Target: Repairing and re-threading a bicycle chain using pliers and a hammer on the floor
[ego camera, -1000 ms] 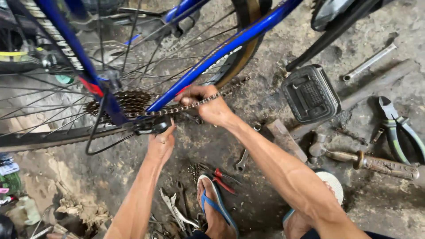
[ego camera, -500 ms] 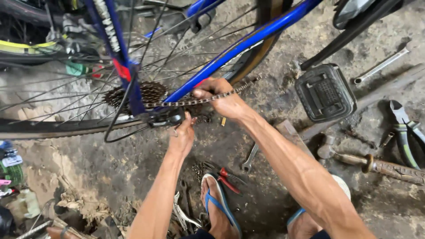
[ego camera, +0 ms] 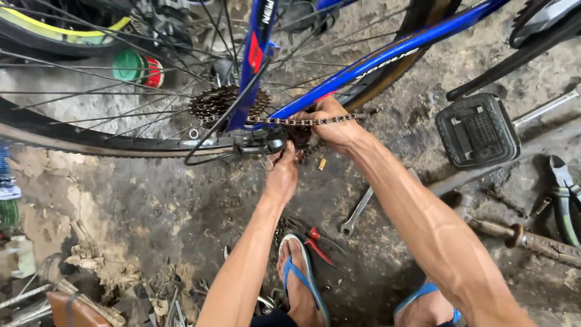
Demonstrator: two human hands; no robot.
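A blue bicycle frame stands over a dirty concrete floor, its rear wheel at the left with a rusty sprocket cluster at the hub. My left hand grips the black rear derailleur from below. My right hand holds the bicycle chain, which runs taut from the sprockets across my fingers. A black pedal hangs at the right.
A spanner and red-handled pliers lie on the floor near my sandalled feet. A rusty hammer and green-handled pliers lie at the right. A green and red tin sits behind the spokes.
The view has shifted so the wheel and hands sit further right and lower. Both hands stay on the chain and derailleur, the right hand a little lower on the chain.
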